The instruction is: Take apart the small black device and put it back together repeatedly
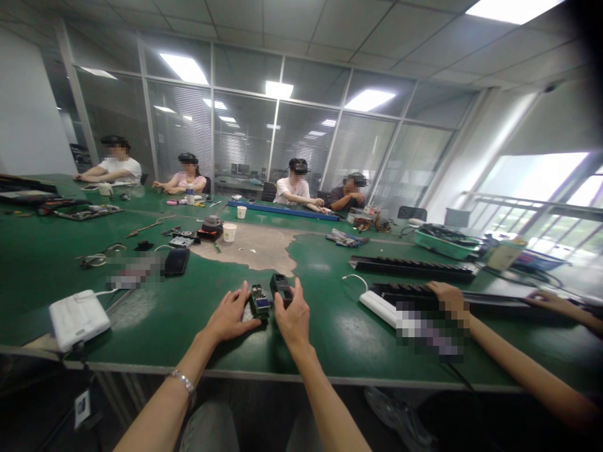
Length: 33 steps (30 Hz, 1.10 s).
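Note:
A small green circuit board (259,302) with a bluish square part stands at the near middle of the table. My left hand (230,314) curves round its left side, fingertips by the far end and thumb along the near end. Just to the right, my right hand (293,312) grips a black plastic housing (281,287) between thumb and fingers. The housing is tilted and shows a hollow or slot on top. A narrow gap separates it from the board. Contact between some left fingers and the board is hard to make out.
On the green table (188,326), a white power bank-like box (79,319) lies left and a white power strip (384,309) right. A co-worker's hand (450,301) rests on a long black rail (494,302). Paper cups (229,233) and a black wallet-like pad (176,262) lie beyond.

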Motion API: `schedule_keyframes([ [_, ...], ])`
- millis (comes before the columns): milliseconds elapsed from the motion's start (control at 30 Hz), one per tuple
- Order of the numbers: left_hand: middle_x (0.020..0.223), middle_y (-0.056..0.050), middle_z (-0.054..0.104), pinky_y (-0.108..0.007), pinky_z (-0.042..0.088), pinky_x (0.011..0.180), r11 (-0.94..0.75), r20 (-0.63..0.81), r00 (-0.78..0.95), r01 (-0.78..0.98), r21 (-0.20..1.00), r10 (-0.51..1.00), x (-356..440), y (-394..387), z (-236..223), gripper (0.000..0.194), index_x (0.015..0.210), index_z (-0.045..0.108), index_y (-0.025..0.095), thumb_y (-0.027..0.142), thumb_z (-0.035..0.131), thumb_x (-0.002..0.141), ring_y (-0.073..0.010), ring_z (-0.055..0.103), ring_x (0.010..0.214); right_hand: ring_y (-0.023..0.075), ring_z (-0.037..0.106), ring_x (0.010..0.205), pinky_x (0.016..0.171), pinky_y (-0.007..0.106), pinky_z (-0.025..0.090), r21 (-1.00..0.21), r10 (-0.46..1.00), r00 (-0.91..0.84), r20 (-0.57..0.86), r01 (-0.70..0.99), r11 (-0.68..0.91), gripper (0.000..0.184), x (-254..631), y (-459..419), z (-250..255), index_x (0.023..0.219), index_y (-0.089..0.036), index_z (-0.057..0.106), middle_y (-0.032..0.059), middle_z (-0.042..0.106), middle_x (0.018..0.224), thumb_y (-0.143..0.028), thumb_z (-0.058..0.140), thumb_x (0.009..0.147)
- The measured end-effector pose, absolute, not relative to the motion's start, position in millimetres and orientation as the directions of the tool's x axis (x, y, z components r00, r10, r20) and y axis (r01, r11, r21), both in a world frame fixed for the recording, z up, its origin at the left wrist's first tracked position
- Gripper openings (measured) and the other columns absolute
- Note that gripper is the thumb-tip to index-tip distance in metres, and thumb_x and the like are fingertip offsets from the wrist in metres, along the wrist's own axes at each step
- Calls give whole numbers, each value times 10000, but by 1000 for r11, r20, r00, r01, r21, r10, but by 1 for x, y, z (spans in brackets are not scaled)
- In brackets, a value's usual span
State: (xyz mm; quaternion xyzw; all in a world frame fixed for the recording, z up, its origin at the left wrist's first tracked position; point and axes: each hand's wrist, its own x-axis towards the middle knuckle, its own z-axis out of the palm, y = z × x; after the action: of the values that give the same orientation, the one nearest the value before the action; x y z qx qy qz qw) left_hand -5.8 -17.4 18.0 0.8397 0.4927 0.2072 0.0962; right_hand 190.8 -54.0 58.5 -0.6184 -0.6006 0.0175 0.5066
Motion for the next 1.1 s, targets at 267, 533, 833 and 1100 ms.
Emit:
schedule_keyframes([
  [267,1547,-136,239,-482,154,1139,-507,258,439,782,362,861,-6,-18,17,1021,1512,-2,177,700,510,800,-314,246,1406,296,555,1166,967,412,432,-597,785,275,555,789,146,673,208,-61,22,1425,5,316,255,524,1304,-361,481,884],
  [533,1540,-133,261,-469,152,1144,-507,256,439,779,370,861,-5,-20,20,1023,1510,-26,167,668,519,804,-302,251,1404,314,453,1267,1023,434,382,-536,785,215,581,827,169,701,208,-62,11,1420,36,304,266,448,1373,-386,473,886],
  [833,1550,-132,235,-463,149,1149,-511,264,440,781,359,858,-5,-19,21,993,1510,3,167,654,516,812,-298,256,1404,302,491,1240,1003,417,401,-607,795,260,549,777,165,660,204,-62,31,1423,-4,327,244,489,1347,-373,474,895],
  [1100,1571,-114,168,-467,151,1149,-515,268,443,779,358,856,-5,-20,23,904,1499,141,198,622,537,805,-298,260,1404,263,494,1243,1018,377,394,-607,768,182,614,731,312,641,167,-57,69,1431,-41,326,211,509,1341,-354,496,898],
])
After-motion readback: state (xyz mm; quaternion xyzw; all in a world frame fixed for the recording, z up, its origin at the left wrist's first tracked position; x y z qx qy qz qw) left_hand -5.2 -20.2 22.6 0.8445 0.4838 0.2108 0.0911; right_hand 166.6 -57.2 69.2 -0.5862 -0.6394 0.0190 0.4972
